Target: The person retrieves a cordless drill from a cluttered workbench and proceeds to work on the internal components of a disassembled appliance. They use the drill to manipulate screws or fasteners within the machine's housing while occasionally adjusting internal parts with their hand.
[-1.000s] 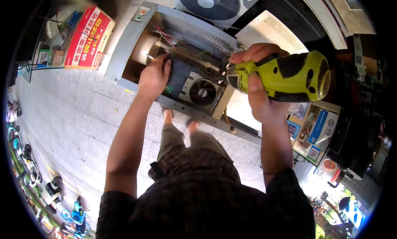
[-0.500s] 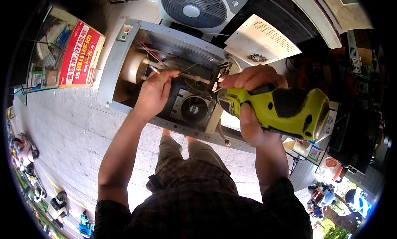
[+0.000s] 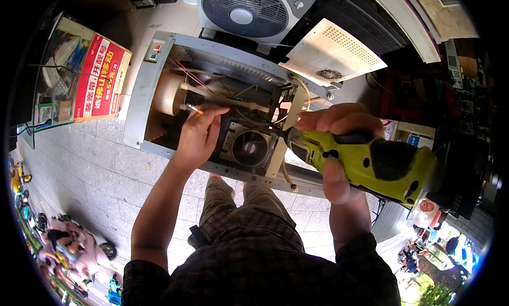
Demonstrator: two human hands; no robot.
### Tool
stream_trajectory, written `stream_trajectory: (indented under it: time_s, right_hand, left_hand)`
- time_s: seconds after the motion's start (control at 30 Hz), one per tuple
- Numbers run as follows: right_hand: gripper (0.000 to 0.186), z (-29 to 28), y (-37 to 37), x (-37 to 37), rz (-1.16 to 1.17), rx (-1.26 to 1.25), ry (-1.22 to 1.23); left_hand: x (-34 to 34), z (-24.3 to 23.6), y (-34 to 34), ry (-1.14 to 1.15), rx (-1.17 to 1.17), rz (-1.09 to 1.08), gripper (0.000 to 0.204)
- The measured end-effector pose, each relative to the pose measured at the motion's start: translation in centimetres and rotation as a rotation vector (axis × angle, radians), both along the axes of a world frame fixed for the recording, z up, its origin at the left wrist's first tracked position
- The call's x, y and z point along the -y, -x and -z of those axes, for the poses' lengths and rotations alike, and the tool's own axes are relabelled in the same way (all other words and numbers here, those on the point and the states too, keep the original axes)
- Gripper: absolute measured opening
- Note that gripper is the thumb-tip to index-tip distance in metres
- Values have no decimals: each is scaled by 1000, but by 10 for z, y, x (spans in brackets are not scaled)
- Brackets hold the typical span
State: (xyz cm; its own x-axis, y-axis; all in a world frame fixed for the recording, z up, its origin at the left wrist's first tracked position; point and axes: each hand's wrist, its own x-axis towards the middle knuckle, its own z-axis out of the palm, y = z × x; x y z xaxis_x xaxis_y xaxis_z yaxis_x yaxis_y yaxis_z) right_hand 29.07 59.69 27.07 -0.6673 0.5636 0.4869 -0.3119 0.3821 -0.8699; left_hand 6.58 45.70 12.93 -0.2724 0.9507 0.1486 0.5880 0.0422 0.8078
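Observation:
My right hand [image 3: 342, 120] is wrapped round a yellow-green and black power tool [image 3: 397, 171], its nose pointing into an open grey metal casing [image 3: 139, 94], near a beige crossbar [image 3: 276, 163]; the exact tip is hard to make out. Over the casing's left part, my left hand [image 3: 197, 142] is closed, with a cigarette [image 3: 194, 109] between its fingers. Beside that hand sit a cream cylinder [image 3: 167, 94], some thin wires and rods, and, lower right of it, a small round fan [image 3: 249, 147] in a square mount. A rocker switch [image 3: 155, 51] is on the casing's corner.
A box fan [image 3: 244, 4] stands behind the casing, beside a perforated white panel [image 3: 334, 46]. At left is a glass case with a red-and-white sign [image 3: 101, 78]. Dark equipment [image 3: 458, 168] crowds the right. A pink scooter [image 3: 79, 242] and other vehicles line the paving at lower left.
My right hand and the tool have moved down and rightward, the tool now more tilted. The casing sits further left in the view, and more of the pink scooter shows.

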Motion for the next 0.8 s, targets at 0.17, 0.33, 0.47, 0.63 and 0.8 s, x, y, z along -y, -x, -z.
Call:
stream_trajectory:
  time_s: [0.17,0.33,0.47,0.63,0.8]
  right_hand:
    - [57,-16,-6,9,146,12,-25]
    - [55,-43,-18,8,160,-34,-21]
    - [53,-61,-25,14,229,-117,15]
    - [56,-71,-25,25,428,-195,157]
    - [56,-78,-34,28,535,-290,196]
  left_hand:
    - [-6,-1,-10,-62,-71,23,25]
    - [-15,-11,-25,-13,-151,115,32]
    - [-25,-15,-33,-40,-249,141,33]
    - [-24,-10,-31,-54,-214,129,21]
    - [-18,-11,6,-101,-454,151,10]
